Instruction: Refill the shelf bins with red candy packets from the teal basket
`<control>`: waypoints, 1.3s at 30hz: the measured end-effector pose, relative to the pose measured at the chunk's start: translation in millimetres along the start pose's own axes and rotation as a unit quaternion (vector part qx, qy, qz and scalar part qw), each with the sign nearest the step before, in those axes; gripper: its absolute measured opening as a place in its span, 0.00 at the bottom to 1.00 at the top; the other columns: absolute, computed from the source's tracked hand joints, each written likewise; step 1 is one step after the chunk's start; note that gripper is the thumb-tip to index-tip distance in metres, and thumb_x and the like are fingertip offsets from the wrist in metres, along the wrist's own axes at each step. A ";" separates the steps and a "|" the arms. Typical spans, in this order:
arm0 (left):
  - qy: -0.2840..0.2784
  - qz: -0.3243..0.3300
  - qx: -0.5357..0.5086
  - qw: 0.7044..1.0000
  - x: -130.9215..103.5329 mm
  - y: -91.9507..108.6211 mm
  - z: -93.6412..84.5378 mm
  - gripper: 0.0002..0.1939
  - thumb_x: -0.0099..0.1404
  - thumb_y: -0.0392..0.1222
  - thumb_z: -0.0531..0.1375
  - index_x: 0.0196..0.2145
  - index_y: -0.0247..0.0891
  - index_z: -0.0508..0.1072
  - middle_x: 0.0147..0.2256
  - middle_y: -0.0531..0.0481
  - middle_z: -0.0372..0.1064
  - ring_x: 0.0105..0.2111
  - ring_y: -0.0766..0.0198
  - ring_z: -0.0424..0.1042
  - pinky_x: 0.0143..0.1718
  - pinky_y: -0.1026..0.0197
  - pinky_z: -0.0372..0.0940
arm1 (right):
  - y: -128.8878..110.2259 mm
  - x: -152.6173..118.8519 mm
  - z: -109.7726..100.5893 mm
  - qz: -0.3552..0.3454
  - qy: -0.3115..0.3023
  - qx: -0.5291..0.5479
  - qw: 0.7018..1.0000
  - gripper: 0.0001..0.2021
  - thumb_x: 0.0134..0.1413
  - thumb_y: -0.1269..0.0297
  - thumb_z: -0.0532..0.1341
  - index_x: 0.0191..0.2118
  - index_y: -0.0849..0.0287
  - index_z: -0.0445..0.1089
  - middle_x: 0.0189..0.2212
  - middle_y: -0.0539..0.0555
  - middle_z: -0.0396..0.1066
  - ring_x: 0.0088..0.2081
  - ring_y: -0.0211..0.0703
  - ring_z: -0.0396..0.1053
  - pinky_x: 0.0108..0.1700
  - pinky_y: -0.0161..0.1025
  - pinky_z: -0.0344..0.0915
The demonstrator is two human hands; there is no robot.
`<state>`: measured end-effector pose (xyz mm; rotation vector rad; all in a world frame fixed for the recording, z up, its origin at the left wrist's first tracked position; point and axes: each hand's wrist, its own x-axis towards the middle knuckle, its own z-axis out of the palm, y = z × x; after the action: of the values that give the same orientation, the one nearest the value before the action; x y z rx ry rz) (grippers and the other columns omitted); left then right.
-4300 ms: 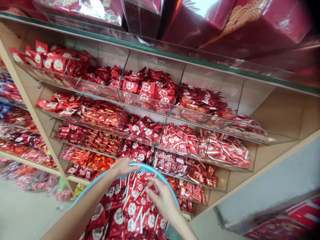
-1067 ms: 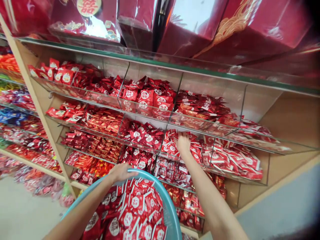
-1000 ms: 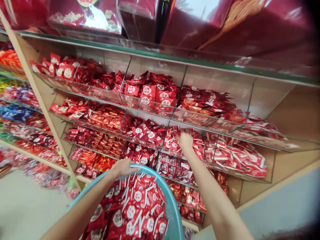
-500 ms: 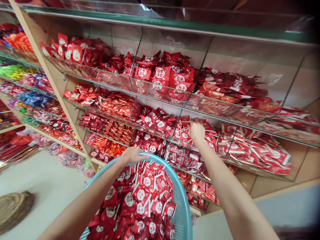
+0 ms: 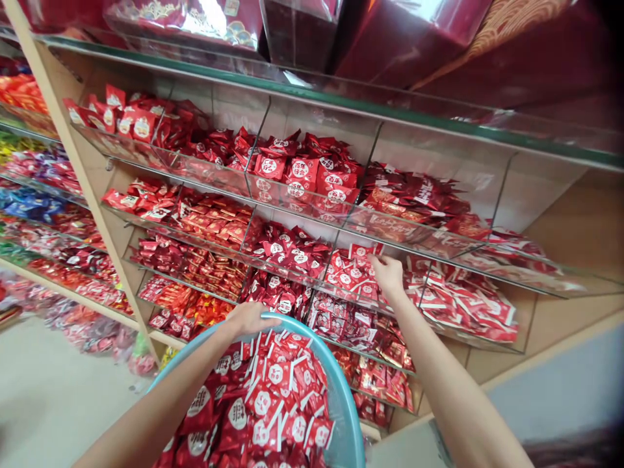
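Note:
My left hand (image 5: 251, 318) is closed on the far rim of a blue plastic basket (image 5: 351, 416), which is heaped with red packets (image 5: 273, 396) bearing white labels. Reaching into a glass-fronted shelf compartment, my right hand (image 5: 389, 276) has its fingers pinched at a red and white packet (image 5: 363, 252). That packet lies at the top of a pile of similar packets (image 5: 344, 273). The fingertips are partly hidden, and the glass front stands before the pile.
Glass shelves (image 5: 312, 214) hold rows of red packets, with dividers between them. Large dark red boxes (image 5: 312, 32) stand on the top shelf. A wooden upright (image 5: 82, 169) separates colourful packets at the left. Plastic bags (image 5: 97, 331) lie on the floor.
The view has tilted up and shifted right, showing the boxes on top. My right hand now has a packet raised at its fingertips. My left hand stays on the basket rim.

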<state>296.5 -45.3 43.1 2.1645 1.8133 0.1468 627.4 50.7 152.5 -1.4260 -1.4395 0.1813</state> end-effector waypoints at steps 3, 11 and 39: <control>-0.002 0.004 0.002 1.000 0.4 0.6 -0.2 0.33 0.49 0.71 0.44 0.31 0.43 0.73 0.33 0.46 0.73 0.35 0.53 0.70 0.33 0.60 0.61 | 5.0 -4.0 -0.8 0.051 -0.014 0.084 0.995 0.20 0.39 0.53 0.59 0.32 0.67 0.73 0.28 0.56 0.73 0.30 0.43 0.66 0.35 0.37 0.60; 0.002 0.008 0.005 1.000 -4.9 -1.0 -3.4 0.34 0.49 0.71 0.43 0.31 0.42 0.73 0.32 0.45 0.72 0.35 0.53 0.70 0.32 0.61 0.60 | 5.7 -3.9 -3.6 0.098 -0.019 0.138 0.985 0.19 0.35 0.54 0.61 0.29 0.67 0.74 0.26 0.55 0.73 0.29 0.42 0.67 0.34 0.37 0.62; -0.003 -0.020 -0.003 1.000 -12.4 0.8 -7.0 0.34 0.54 0.68 0.39 0.31 0.43 0.74 0.33 0.46 0.73 0.35 0.54 0.70 0.32 0.59 0.61 | -63.5 -200.9 47.6 0.139 -0.380 0.201 0.892 0.18 0.42 0.49 0.58 0.26 0.61 0.73 0.21 0.50 0.70 0.26 0.39 0.63 0.31 0.36 0.58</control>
<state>293.0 -56.3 51.5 2.1219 1.8486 0.1365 499.4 -101.6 68.3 -1.2470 -1.6539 1.2648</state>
